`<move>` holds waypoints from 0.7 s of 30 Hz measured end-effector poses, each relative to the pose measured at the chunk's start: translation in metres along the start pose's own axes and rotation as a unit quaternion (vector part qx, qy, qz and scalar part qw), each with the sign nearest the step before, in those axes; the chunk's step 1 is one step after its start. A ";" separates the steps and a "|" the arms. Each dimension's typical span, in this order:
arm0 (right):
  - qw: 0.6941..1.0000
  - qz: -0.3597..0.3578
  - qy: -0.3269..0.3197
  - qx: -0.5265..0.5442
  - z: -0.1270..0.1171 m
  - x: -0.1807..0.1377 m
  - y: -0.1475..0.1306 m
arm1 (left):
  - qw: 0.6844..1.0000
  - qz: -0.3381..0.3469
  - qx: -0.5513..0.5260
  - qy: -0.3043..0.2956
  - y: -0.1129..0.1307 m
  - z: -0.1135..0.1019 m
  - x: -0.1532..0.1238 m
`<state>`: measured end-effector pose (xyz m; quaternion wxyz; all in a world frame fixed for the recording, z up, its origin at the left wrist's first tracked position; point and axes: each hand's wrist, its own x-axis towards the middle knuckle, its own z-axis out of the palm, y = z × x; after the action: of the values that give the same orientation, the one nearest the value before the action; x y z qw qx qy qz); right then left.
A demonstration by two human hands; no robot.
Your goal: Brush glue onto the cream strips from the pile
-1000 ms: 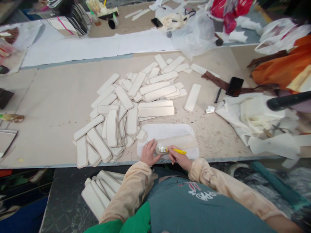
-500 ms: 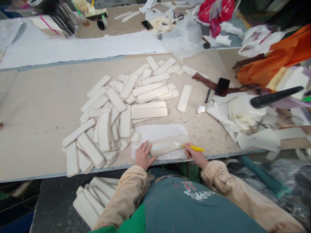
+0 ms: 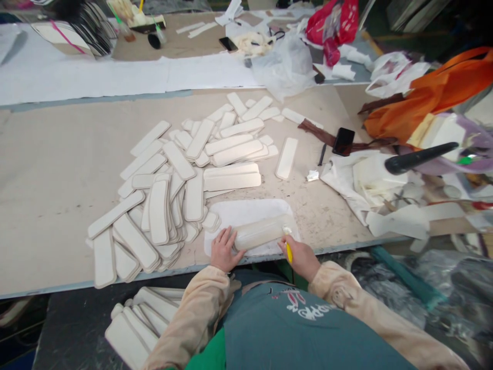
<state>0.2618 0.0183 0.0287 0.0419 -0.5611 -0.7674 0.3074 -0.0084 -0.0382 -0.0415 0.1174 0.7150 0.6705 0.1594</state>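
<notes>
A long pale strip with a wet, glossy look (image 3: 260, 233) lies on a white sheet (image 3: 231, 209) at the table's front edge. My left hand (image 3: 224, 250) rests with fingers spread at the strip's left end, touching it. In my right hand (image 3: 301, 257) is a small brush with a yellow handle (image 3: 289, 253). Its white-smeared bristles meet the strip's right end. To the left and behind, many cream rounded strips (image 3: 158, 210) lie in a loose heap. One separate strip (image 3: 287, 158) lies to the heap's right.
More cream pieces (image 3: 144, 316) are stacked on a dark surface below the table's edge. On the right are a phone (image 3: 343, 141), a white container (image 3: 375, 177) with a black handle (image 3: 421, 158) sticking out, and an orange bag (image 3: 427, 105). A clear plastic bag (image 3: 287, 64) lies at the back.
The brush has moved to the strip's right end, and its handle has swung from pointing right to pointing toward me. My left hand stays at the strip's left end. The view has shifted slightly.
</notes>
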 end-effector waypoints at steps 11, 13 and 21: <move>0.894 -0.020 -0.186 0.406 0.039 0.018 -0.068 | 1.000 -0.004 -0.016 -0.001 -0.003 0.001 0.000; 0.872 0.020 -0.194 0.450 0.046 0.022 -0.068 | 1.000 -0.006 -0.020 -0.003 -0.003 0.001 -0.001; 0.870 0.132 -0.068 0.470 0.026 0.029 -0.014 | 1.000 -0.017 -0.026 -0.005 -0.002 0.003 -0.002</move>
<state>0.2289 0.0302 0.0070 0.2075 -0.5487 -0.4518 0.6721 -0.0093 -0.0401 -0.0447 0.1416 0.7011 0.6775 0.1711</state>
